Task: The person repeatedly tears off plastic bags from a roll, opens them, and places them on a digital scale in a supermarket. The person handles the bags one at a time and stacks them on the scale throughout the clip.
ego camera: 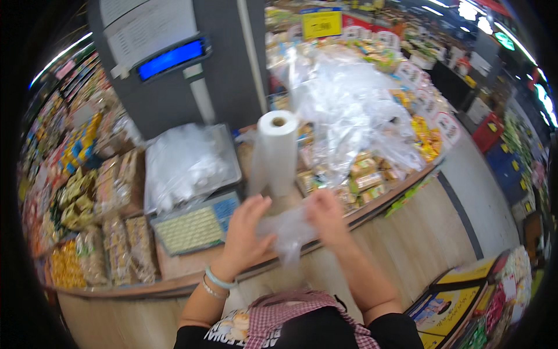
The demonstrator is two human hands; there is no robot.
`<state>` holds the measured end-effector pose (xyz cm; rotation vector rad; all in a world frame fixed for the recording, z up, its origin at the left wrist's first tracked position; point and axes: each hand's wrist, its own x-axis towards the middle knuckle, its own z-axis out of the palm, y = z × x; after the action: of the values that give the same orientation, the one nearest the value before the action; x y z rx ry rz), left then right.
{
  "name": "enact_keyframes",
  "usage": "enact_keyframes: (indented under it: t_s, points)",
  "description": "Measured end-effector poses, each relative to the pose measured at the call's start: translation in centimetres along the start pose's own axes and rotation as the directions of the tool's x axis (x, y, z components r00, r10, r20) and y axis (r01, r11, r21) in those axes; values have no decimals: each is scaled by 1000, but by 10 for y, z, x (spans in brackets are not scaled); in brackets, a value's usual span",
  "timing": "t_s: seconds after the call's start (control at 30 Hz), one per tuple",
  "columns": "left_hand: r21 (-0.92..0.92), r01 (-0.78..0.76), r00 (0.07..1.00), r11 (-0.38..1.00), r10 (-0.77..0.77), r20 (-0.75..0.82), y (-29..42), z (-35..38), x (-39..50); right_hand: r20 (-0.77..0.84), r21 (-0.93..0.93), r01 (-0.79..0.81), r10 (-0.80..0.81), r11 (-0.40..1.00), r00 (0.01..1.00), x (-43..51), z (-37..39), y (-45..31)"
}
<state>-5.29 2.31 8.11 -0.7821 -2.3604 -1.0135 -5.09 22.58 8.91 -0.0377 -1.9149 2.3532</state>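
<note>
A thin clear plastic bag (290, 233) hangs between my two hands, above the counter's near edge. My right hand (326, 213) is closed on the bag's right side. The fingers of my left hand (250, 233) are spread and curved at its left side; blur hides whether they grip it. Beyond my hands a roll of clear plastic bags (279, 152) stands upright on the counter. To its left, a pile of clear plastic bags (185, 161) covers the tray of a weighing scale (235, 170), whose keypad (192, 229) faces me. A bracelet and a bangle circle my left wrist.
A large heap of clear plastic bags (348, 104) lies over wrapped snacks (368, 176) at the right. Bagged goods (117, 183) fill the left side. A grey pillar (174, 96) with a blue display (172, 59) rises behind the scale. The wooden counter edge (366, 218) curves around me.
</note>
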Motion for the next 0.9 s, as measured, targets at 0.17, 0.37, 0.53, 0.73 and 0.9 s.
enact_keyframes:
  t_s: [0.17, 0.37, 0.53, 0.73, 0.9]
  points:
    - [-359, 358, 912, 862, -240, 333, 10, 8, 9, 281, -581, 368, -245, 726, 928, -23, 1, -17]
    - [-594, 714, 699, 370, -334, 632, 5, 0, -17, 192, -923, 232, -156, 307, 969, -15, -42, 29]
    - [-845, 482, 810, -232, -250, 531, 13, -3, -23, -121, -801, -18, -131, 598, 984, -12, -90, 67]
    - [-764, 574, 805, 294, -373, 461, -15, 3, -37, -16, 41, -203, 204, 978, 979, -29, -81, 31]
    - [-672, 609, 694, 422, -693, 194, -54, -2, -40, 658, 82, -350, 213, 933, 723, -67, -44, -10]
